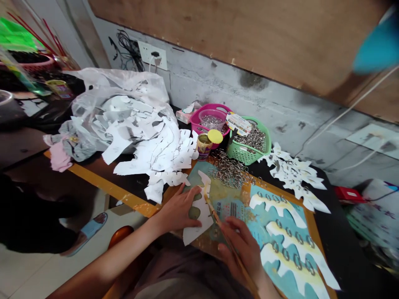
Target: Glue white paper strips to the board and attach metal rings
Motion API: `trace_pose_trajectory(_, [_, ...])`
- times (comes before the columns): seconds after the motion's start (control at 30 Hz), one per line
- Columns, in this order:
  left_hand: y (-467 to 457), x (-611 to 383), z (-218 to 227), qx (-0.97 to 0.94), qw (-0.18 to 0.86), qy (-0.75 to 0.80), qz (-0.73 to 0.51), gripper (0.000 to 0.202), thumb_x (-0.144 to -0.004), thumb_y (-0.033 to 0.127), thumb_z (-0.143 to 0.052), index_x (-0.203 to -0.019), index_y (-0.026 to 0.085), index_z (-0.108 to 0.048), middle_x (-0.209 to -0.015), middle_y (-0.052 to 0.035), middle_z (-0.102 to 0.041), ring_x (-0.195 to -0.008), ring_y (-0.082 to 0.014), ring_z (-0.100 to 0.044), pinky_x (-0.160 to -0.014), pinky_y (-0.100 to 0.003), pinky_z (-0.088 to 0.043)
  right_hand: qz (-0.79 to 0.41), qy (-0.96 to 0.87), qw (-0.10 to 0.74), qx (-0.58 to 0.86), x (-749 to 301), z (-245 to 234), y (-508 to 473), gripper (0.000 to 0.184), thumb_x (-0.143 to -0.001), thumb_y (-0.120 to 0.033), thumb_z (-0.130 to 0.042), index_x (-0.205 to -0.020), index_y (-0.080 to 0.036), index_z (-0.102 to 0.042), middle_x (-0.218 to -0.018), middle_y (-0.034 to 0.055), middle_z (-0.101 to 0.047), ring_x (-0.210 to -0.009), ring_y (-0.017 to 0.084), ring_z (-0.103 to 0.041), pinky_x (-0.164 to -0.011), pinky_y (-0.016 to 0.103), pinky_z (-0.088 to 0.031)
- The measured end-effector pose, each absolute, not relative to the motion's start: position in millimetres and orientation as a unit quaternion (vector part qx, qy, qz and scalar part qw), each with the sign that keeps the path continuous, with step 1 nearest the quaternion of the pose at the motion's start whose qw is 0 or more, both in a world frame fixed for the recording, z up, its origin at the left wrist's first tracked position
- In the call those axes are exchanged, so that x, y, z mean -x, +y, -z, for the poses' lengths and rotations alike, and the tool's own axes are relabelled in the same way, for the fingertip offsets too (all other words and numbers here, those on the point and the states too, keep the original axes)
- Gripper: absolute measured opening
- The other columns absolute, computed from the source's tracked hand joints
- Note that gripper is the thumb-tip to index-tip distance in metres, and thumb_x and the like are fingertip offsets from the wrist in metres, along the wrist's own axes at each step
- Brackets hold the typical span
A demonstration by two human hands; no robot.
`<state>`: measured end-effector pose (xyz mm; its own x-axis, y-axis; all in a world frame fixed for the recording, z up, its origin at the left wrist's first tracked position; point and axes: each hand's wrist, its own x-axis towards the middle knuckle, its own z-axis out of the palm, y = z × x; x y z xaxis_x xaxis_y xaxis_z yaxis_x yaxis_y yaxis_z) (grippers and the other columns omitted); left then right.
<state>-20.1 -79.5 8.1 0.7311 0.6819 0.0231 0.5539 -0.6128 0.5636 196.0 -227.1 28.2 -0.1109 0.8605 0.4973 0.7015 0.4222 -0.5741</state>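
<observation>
One paper cutout (199,220) lying flat on the printed board (232,203)

Your left hand (177,209) is pressing open on the cutout, while your right hand (240,249) is pinching a wooden stick (216,218), its upper end reaching toward the cutout. Your hands are working apart, with the stick slanting between them. Three more cutouts, each set with metal rings (296,261), are lying on the board's lower right. Just past the board, a loose heap of rings (229,170) is resting on the counter (124,187), near a green basket (249,143) of rings and a pink basket (209,120) holding a clear bowl (212,118). A small pot (204,147) with a yellow lid (215,136) is standing beside them. Further cutouts (296,174) are lying to the right, while a plastic bag (118,99) and a large pile of white paper pieces (152,149) are filling the counter's left side. A blue slipper (89,232) is showing on the floor.
</observation>
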Motion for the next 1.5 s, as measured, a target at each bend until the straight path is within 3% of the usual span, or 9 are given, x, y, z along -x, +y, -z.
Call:
trace_pose_trajectory(0.27, [-81, 21, -6, -0.885, 0.275, 0.356, -0.123, 0.097, -0.065, 0.053, -0.083, -0.139, 0.025, -0.025, -0.149, -0.0122, -0.049, -0.137, -0.0307, -0.047, -0.123, -0.051, 0.002, -0.149, -0.739, 0.380, 0.536, -195, -29, -228, 0.030, -0.090, -0.009, -0.055, -0.114, -0.021, -0.070, -0.113, 0.0083, -0.068, -0.097, 0.017, -0.070, -0.086, 0.023, -0.056])
trace_pose_trajectory(0.5, [-81, 21, -7, -0.884, 0.284, 0.355, -0.112, 0.097, -0.067, 0.053, -0.081, -0.140, 0.025, -0.023, -0.152, -0.0147, -0.044, -0.140, -0.0303, -0.043, -0.122, -0.054, 0.008, -0.275, -0.747, 0.334, 0.505, -226, -57, -241, 0.025, -0.090, -0.015, -0.059, -0.107, -0.024, -0.074, -0.110, 0.0089, -0.071, -0.093, 0.020, -0.071, -0.077, 0.024, -0.059])
trace_pose_trajectory(0.67, [-81, 23, -4, -0.883, 0.290, 0.348, -0.123, 0.099, -0.067, 0.053, -0.082, -0.141, 0.025, -0.023, -0.151, -0.0145, -0.045, -0.138, -0.0322, -0.045, -0.121, -0.056, 0.007, -0.245, -0.561, 0.515, 0.599, -260, -94, -223, 0.012, -0.092, -0.024, -0.063, -0.096, -0.024, -0.074, -0.079, 0.0054, -0.071, -0.058, 0.016, -0.064, -0.052, 0.025, -0.055])
trace_pose_trajectory(0.77, [-82, 24, -4, -0.879, 0.297, 0.350, -0.129, 0.100, -0.065, 0.051, -0.083, -0.141, 0.025, -0.024, -0.151, -0.0140, -0.045, -0.138, -0.0328, -0.045, -0.122, -0.056, 0.007, -0.193, -0.512, 0.650, 0.527, -263, -122, -187, 0.010, -0.092, -0.027, -0.063, -0.092, -0.022, -0.072, -0.097, 0.0104, -0.068, -0.085, 0.023, -0.067, -0.058, 0.029, -0.056])
trace_pose_trajectory(0.83, [-82, 25, -2, -0.876, 0.302, 0.349, -0.139, 0.100, -0.064, 0.051, -0.084, -0.141, 0.025, -0.026, -0.151, -0.0140, -0.045, -0.138, -0.0325, -0.045, -0.122, -0.055, 0.008, -0.163, -0.547, 0.657, 0.492, -256, -139, -153, 0.013, -0.091, -0.029, -0.064, -0.086, -0.021, -0.072, -0.101, 0.0099, -0.064, -0.089, 0.022, -0.065, -0.059, 0.029, -0.055])
trace_pose_trajectory(1.03, [-82, 27, 6, -0.874, 0.306, 0.344, -0.155, 0.106, -0.061, 0.053, -0.085, -0.143, 0.024, -0.025, -0.151, -0.0155, -0.044, -0.139, -0.0339, -0.043, -0.122, -0.056, 0.010, -0.031, -0.686, 0.531, 0.497, -218, -162, -49, 0.028, -0.096, -0.036, -0.058, -0.076, -0.019, -0.068, -0.074, 0.0022, -0.063, -0.068, 0.016, -0.061, -0.064, 0.028, -0.048])
trace_pose_trajectory(1.2, [-81, 27, 11, -0.868, 0.317, 0.348, -0.156, 0.111, -0.057, 0.054, -0.087, -0.144, 0.026, -0.024, -0.152, -0.0156, -0.044, -0.140, -0.0341, -0.041, -0.121, -0.058, 0.010, 0.074, -0.725, 0.484, 0.485, -188, -155, 1, 0.034, -0.099, -0.041, -0.052, -0.077, -0.019, -0.066, -0.075, 0.0036, -0.066, -0.071, 0.017, -0.061, -0.069, 0.028, -0.045])
trace_pose_trajectory(1.37, [-81, 27, 11, -0.865, 0.322, 0.354, -0.151, 0.111, -0.056, 0.056, -0.087, -0.144, 0.027, -0.026, -0.152, -0.0150, -0.044, -0.140, -0.0359, -0.041, -0.121, -0.060, 0.008, 0.071, -0.745, 0.399, 0.529, -177, -130, 30, 0.044, -0.099, -0.050, -0.048, -0.078, -0.017, -0.070, -0.077, 0.0078, -0.071, -0.069, 0.018, -0.064, -0.065, 0.026, -0.043])
trace_pose_trajectory(1.5, [-81, 27, 9, -0.864, 0.326, 0.353, -0.150, 0.111, -0.057, 0.055, -0.086, -0.145, 0.027, -0.026, -0.152, -0.0153, -0.044, -0.140, -0.0356, -0.042, -0.121, -0.061, 0.005, 0.060, -0.718, 0.416, 0.555, -189, -126, 25, 0.049, -0.099, -0.053, -0.046, -0.078, -0.017, -0.071, -0.062, 0.0050, -0.067, -0.056, 0.016, -0.061, -0.057, 0.024, -0.041])
